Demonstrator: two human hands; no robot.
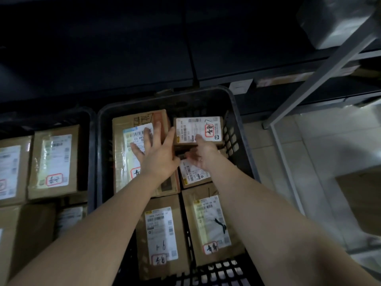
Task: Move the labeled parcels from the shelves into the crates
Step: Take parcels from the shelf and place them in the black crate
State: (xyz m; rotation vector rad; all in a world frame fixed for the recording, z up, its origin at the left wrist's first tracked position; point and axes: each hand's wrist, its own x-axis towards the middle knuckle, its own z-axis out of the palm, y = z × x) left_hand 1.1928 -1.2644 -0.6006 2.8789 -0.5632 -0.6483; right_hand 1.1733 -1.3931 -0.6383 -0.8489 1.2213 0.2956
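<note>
My left hand (153, 149) lies spread on the big parcel (140, 118); right hand (203, 156) too blurred to tell; nudged, the one-o'clock parcel (198, 129) could topple

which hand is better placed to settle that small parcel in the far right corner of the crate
Right: the right hand holds the small parcel by its near edge, while the left hand lies flat on the large parcel beside it.

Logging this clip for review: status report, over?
Left hand open, flat on large parcel. Right hand grips small parcel, far right of crate. Neighbouring parcels packed tight around.
</note>
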